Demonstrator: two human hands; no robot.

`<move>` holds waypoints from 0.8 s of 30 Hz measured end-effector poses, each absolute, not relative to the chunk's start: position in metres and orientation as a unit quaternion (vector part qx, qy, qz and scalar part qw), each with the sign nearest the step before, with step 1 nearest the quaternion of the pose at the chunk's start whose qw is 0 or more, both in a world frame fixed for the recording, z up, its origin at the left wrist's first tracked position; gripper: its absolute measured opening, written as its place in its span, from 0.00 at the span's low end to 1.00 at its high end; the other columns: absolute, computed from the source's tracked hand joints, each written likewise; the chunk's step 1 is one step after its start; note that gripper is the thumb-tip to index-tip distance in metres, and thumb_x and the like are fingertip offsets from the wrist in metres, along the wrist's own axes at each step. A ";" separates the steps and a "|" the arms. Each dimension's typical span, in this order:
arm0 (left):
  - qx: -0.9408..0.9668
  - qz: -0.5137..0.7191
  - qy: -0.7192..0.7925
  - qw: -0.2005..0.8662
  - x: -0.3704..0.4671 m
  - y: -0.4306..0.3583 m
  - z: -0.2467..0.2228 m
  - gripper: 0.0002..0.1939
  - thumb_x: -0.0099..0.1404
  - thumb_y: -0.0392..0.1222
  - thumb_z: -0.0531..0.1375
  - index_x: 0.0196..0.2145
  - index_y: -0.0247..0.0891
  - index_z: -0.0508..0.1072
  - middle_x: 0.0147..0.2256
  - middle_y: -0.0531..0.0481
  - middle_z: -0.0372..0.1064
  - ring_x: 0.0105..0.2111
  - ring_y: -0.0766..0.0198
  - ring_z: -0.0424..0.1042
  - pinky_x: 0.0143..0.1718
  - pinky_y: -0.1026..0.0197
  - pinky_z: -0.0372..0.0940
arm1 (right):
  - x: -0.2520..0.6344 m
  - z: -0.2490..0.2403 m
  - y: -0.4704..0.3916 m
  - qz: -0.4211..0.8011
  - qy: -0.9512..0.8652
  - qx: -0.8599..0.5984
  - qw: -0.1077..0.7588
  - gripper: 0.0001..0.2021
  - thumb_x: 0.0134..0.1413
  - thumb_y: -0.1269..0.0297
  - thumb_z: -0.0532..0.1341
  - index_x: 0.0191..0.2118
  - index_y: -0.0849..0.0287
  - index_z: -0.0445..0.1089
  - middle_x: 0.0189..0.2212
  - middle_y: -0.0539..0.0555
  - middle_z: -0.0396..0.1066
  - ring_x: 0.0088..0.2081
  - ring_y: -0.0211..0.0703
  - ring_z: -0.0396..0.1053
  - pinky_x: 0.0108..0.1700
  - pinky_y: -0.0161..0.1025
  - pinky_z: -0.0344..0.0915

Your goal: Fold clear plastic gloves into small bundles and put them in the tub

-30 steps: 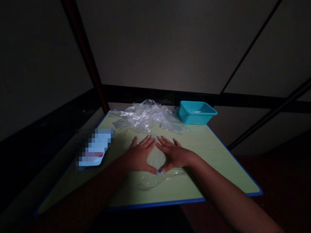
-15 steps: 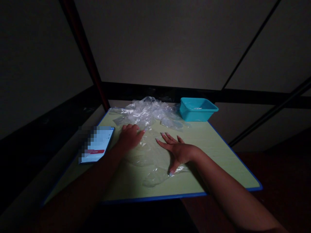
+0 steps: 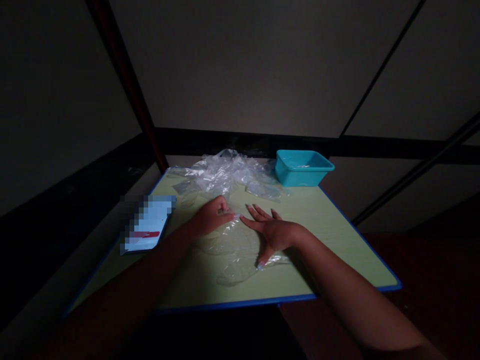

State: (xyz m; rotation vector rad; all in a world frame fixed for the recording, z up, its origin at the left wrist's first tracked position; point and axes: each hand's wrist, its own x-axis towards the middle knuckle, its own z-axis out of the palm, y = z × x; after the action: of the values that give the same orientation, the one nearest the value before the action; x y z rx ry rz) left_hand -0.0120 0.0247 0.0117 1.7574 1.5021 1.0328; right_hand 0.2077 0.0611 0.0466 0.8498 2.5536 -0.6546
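A thin, clear, crinkled plastic piece [image 3: 236,272], like a bag or a disposable glove, lies spread on the table in front of me. My right hand [image 3: 275,232] rests on its right part, fingers spread wide and palm down. At its far edge is my left hand [image 3: 213,216], with fingers curled in toward the thumb and closed on the film. The left thumb tip is close to the right index fingertip. How much film the left fingers hold is hidden. Behind the hands lies a crumpled heap of similar clear plastic [image 3: 225,172].
A turquoise plastic tub [image 3: 303,176] stands at the table's back right corner, with something clear inside. A phone [image 3: 148,225] with a lit screen lies at the left edge. The pale yellow table [image 3: 337,255] has a blue rim. Walls stand behind and to the left.
My left hand has moved right and a little nearer to me, toward the right hand, and its fingers have curled in. The right hand stays spread on the plastic.
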 end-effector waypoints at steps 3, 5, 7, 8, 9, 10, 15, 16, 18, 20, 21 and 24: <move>0.604 0.426 0.553 0.385 -0.007 0.022 0.020 0.16 0.54 0.52 0.58 0.31 0.41 0.57 0.24 0.55 0.68 0.23 0.66 0.65 0.26 0.64 0.57 | 0.207 0.046 0.061 -0.228 0.907 0.300 0.186 0.65 0.28 0.43 0.71 0.67 0.48 0.27 0.65 0.60 0.11 0.64 0.61 0.12 0.58 0.68 0.19; 0.552 0.459 0.550 0.427 -0.005 0.020 0.027 0.17 0.52 0.51 0.60 0.35 0.40 0.59 0.24 0.55 0.70 0.23 0.65 0.67 0.27 0.64 0.58 | 0.207 0.046 0.061 -0.226 0.909 0.297 0.183 0.65 0.27 0.43 0.71 0.67 0.47 0.28 0.65 0.60 0.11 0.64 0.61 0.12 0.58 0.68 0.19; 0.522 0.483 0.547 0.441 -0.004 0.019 0.033 0.18 0.51 0.50 0.61 0.37 0.39 0.62 0.23 0.56 0.69 0.24 0.65 0.69 0.28 0.64 0.59 | 0.207 0.046 0.061 -0.227 0.910 0.297 0.181 0.65 0.27 0.44 0.71 0.67 0.46 0.29 0.66 0.59 0.12 0.64 0.62 0.12 0.57 0.69 0.19; 0.517 0.490 0.543 0.444 -0.005 0.019 0.034 0.18 0.52 0.49 0.61 0.37 0.38 0.63 0.23 0.56 0.68 0.25 0.65 0.69 0.29 0.63 0.59 | 0.207 0.046 0.061 -0.228 0.909 0.297 0.181 0.64 0.27 0.44 0.72 0.67 0.46 0.30 0.66 0.59 0.12 0.64 0.63 0.12 0.57 0.69 0.19; 0.515 0.495 0.537 0.449 -0.005 0.019 0.034 0.17 0.52 0.48 0.61 0.37 0.38 0.64 0.23 0.56 0.67 0.25 0.65 0.70 0.30 0.63 0.60 | 0.207 0.046 0.061 -0.229 0.909 0.298 0.181 0.64 0.27 0.44 0.72 0.67 0.45 0.30 0.66 0.59 0.12 0.64 0.63 0.12 0.57 0.69 0.19; 0.514 0.500 0.531 0.451 -0.006 0.020 0.034 0.17 0.51 0.47 0.61 0.37 0.38 0.65 0.24 0.56 0.67 0.25 0.65 0.70 0.31 0.63 0.61 | 0.207 0.047 0.061 -0.229 0.908 0.298 0.183 0.64 0.27 0.45 0.72 0.67 0.44 0.31 0.66 0.58 0.12 0.64 0.63 0.12 0.57 0.69 0.19; 0.519 0.551 0.563 0.331 -0.014 0.029 0.024 0.14 0.51 0.42 0.59 0.37 0.38 0.66 0.27 0.54 0.65 0.29 0.63 0.69 0.33 0.60 0.63 | 0.209 0.046 0.061 -0.231 0.911 0.291 0.179 0.61 0.27 0.45 0.72 0.66 0.41 0.34 0.66 0.57 0.11 0.64 0.64 0.12 0.57 0.70 0.19; 0.527 0.557 0.583 0.268 -0.016 0.031 0.022 0.13 0.52 0.42 0.57 0.37 0.38 0.66 0.29 0.52 0.66 0.31 0.62 0.69 0.36 0.59 0.64 | 0.209 0.046 0.061 -0.231 0.912 0.289 0.177 0.61 0.28 0.45 0.72 0.66 0.40 0.34 0.66 0.57 0.11 0.64 0.64 0.12 0.56 0.70 0.19; 0.555 0.549 0.612 0.126 -0.019 0.032 0.021 0.12 0.56 0.44 0.55 0.37 0.37 0.66 0.35 0.48 0.67 0.38 0.58 0.69 0.43 0.54 0.64 | 0.209 0.045 0.060 -0.230 0.914 0.288 0.172 0.60 0.28 0.45 0.72 0.66 0.40 0.34 0.66 0.57 0.11 0.64 0.64 0.12 0.57 0.70 0.19; 0.598 0.519 0.610 0.017 -0.019 0.030 0.022 0.12 0.58 0.45 0.54 0.39 0.37 0.67 0.40 0.44 0.68 0.44 0.56 0.67 0.50 0.51 0.61 | 0.208 0.046 0.060 -0.229 0.913 0.291 0.170 0.61 0.28 0.45 0.71 0.66 0.40 0.34 0.66 0.56 0.11 0.64 0.64 0.12 0.57 0.70 0.19; 0.628 0.497 0.598 -0.012 -0.017 0.027 0.022 0.13 0.60 0.45 0.54 0.40 0.37 0.67 0.42 0.43 0.68 0.46 0.55 0.66 0.52 0.51 0.59 | 0.208 0.046 0.060 -0.229 0.913 0.293 0.169 0.61 0.28 0.44 0.71 0.66 0.41 0.33 0.66 0.56 0.11 0.64 0.64 0.13 0.57 0.69 0.19; 0.737 0.385 0.556 -0.011 -0.010 0.016 0.023 0.18 0.62 0.47 0.53 0.48 0.36 0.67 0.50 0.41 0.66 0.55 0.54 0.61 0.58 0.49 0.52 | 0.209 0.048 0.060 -0.228 0.912 0.302 0.158 0.60 0.32 0.42 0.69 0.66 0.44 0.30 0.66 0.57 0.11 0.64 0.64 0.14 0.57 0.69 0.20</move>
State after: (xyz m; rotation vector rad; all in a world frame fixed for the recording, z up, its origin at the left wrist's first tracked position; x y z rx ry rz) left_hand -0.0098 0.0162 0.0231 2.3304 1.7572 1.2193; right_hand 0.2091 0.0600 0.0480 0.8648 2.6096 -0.6511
